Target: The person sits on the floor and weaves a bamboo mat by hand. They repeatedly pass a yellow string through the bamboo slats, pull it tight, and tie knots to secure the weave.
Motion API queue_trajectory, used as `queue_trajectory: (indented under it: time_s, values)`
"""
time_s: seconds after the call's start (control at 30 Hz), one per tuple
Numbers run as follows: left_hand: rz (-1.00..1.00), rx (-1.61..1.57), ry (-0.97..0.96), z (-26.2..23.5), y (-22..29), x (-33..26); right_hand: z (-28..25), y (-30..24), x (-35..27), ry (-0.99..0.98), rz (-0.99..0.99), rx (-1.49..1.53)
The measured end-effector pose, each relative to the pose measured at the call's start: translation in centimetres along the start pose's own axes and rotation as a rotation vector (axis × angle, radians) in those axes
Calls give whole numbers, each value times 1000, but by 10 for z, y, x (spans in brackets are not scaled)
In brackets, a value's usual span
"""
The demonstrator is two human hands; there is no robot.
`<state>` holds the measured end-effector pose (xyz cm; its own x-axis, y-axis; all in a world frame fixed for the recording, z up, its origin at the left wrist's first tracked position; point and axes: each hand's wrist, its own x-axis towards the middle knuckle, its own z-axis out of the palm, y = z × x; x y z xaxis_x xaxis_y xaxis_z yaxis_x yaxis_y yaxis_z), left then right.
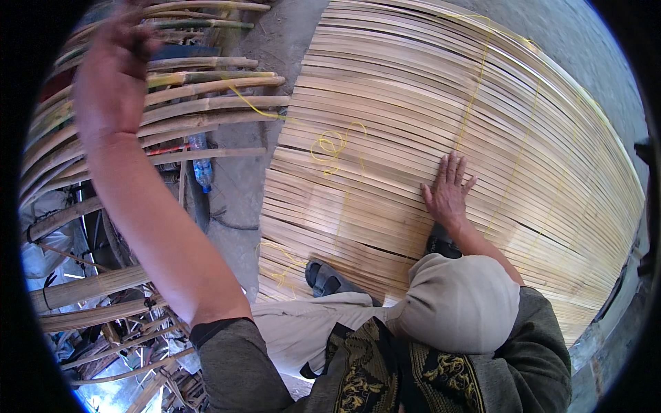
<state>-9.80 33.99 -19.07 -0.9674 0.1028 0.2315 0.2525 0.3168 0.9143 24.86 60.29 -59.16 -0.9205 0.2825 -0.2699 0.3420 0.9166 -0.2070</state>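
Note:
A wide mat of split bamboo slats (392,89) lies on the ground in front of me, its slats running side to side. My right hand (450,194) rests on it with fingers spread, beside a line of yellow string (474,103) that crosses the slats. My left hand (113,89) is raised at the far left, over the bamboo poles; its fingers are smeared by motion, and I cannot make out anything in it. A loose coil of yellow string (329,146) lies on the mat's left part.
Several bamboo poles (213,104) jut out at the left, close to the mat's edge. A plastic bottle (201,165) is among them. My shod foot (323,277) stands on the mat. Split bamboo and scraps (138,351) pile up at the lower left.

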Motion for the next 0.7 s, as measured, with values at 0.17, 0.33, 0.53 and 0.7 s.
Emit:
queue_trajectory:
  time_s: [0.17,0.33,0.53,0.7]
  values:
    - [-378,580,-326,20,-155,-77,-2,-1,0,-44,19,-8]
    - [-741,749,-660,80,-263,-243,2,2,1,-28,-8,-19]
    - [-738,845,-522,120,-280,-322,1,0,2,-32,8,-6]
    - [-741,857,-627,124,-292,-322,-2,-1,1,-37,9,10]
